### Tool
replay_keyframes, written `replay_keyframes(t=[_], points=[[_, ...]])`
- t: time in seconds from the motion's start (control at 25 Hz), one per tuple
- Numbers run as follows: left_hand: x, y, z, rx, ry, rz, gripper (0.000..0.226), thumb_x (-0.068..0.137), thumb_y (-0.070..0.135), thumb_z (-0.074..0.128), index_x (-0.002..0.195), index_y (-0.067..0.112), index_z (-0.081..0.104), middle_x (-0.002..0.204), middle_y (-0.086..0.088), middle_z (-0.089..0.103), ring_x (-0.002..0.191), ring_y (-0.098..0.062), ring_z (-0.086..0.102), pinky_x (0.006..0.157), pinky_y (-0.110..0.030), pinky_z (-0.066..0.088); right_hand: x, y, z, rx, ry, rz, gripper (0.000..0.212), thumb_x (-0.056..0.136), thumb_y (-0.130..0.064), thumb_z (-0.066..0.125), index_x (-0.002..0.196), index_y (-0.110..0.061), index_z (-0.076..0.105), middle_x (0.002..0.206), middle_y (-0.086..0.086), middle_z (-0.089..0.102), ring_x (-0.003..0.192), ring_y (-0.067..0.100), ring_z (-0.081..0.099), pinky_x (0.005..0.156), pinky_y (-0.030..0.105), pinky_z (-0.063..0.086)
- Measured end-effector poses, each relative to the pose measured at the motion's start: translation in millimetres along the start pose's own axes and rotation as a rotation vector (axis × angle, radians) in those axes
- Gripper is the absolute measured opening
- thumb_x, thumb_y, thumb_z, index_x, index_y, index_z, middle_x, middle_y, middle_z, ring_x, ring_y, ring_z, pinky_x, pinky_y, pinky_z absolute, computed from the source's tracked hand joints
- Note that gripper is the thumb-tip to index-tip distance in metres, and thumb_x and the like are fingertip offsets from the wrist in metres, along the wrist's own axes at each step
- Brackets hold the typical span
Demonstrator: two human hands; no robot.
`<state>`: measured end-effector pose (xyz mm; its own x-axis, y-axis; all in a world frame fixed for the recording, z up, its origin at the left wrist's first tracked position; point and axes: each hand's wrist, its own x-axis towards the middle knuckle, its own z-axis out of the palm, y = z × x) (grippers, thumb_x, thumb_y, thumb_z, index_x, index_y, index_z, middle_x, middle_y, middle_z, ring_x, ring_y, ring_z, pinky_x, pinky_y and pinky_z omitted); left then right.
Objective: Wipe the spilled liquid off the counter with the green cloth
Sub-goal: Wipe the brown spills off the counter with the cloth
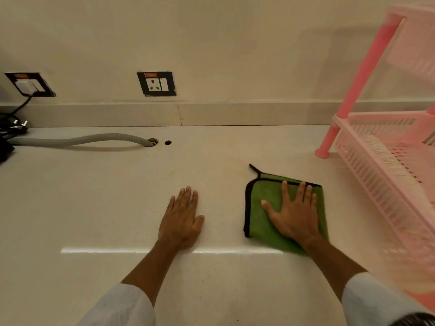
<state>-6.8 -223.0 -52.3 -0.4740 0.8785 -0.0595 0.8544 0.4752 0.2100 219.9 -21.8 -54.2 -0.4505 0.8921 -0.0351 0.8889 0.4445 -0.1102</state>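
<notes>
While both my sleeves [122,307] hang pale and loose at six o'clock, my left hand [181,220] lies flat and spread on the bare, glossy cream counter [94,208], gripping nothing. At three o'clock from it my right hand [294,217] presses palm-down, fingers splayed, on the green cloth [261,222], a fuzzy folded square edged in black binding, with a small loop at its far corner. No wet patch shows clearly. Farther off, a ribbed grey hose [82,140] enters a round hole at eleven o'clock; a slatted pink plastic rack [376,147] stands at two o'clock. Socket plates [156,84] sit on the wall, their writing unreadable.
</notes>
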Motion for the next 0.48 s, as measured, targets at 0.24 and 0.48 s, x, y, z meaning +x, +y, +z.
replay_keyframes(t=[0.24, 0.48], points=[[1.5, -0.4, 1.8, 0.002, 0.039, 0.012, 0.076, 0.087, 0.047, 0.018, 0.152, 0.015, -0.004, 0.163, -0.007, -0.008, 0.149, -0.018, -0.010, 0.121, -0.035, -0.007, 29.9, -63.5, 0.1, -0.016, -0.063, -0.266, 0.094, 0.081, -0.086, 0.010, 0.157, -0.031, -0.002, 0.163, 0.025, -0.005, 0.152, 0.039, -0.008, 0.124, 0.052, -0.001], [-0.2, -0.7, 1.6, -0.005, 0.034, -0.001, 0.076, 0.088, 0.050, 0.015, 0.150, 0.017, -0.010, 0.162, -0.005, -0.013, 0.148, -0.016, -0.015, 0.122, -0.037, -0.007, 9.1, -20.5, 6.9, 0.013, -0.026, -0.299, 0.088, 0.082, -0.083, 0.007, 0.156, -0.036, 0.007, 0.165, 0.018, 0.002, 0.153, 0.031, -0.002, 0.125, 0.046, -0.001]])
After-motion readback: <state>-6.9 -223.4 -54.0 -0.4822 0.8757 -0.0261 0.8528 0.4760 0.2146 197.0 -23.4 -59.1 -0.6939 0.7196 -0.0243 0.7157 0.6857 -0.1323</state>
